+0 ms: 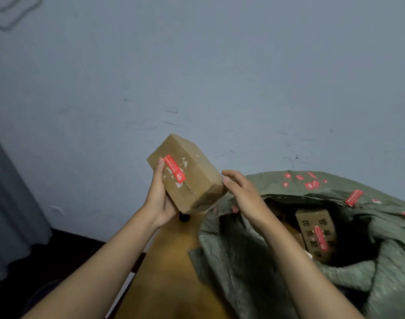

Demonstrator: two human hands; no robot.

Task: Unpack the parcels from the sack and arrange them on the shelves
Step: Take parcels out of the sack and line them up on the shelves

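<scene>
Cardboard parcel (187, 174) sits mid-frame, your left hand (161, 199) fingers clamped underneath; right hand (239, 192), fingers apart, steadies its corner above the sack (254, 261).

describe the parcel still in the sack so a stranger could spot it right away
Find the green woven sack at lower right and look into its dark opening. The brown cardboard parcel there bears large black characters and a red label, unlike the plainer box held up outside.
</scene>
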